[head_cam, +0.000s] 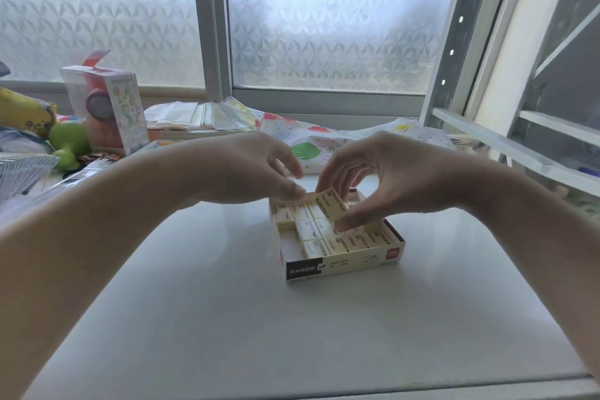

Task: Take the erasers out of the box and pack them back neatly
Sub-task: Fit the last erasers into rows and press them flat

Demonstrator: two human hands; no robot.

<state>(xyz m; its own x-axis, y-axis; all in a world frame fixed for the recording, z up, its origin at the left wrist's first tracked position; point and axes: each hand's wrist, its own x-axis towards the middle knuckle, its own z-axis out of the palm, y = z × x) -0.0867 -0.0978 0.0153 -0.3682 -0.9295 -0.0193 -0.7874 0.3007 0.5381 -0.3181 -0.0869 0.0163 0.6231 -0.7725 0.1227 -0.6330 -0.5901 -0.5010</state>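
A smooth pale grey counter [292,328] carries a shallow open cardboard box [344,265] with a black, white and red printed front wall, near its middle. Inside lie rows of cream-white rectangular erasers [311,227], with a bare gap along the left side. Above the box, the right hand [386,182] pinches one tilted cream eraser [331,204] between thumb and fingertips, its grip narrow around it. The left hand [250,169] touches the box's far left edge with curled fingertips; whether it grips anything I cannot tell. Farther back lie a spotted plastic sheet [324,140], a clear toy carton [107,107] and a frosted patterned window [324,16].
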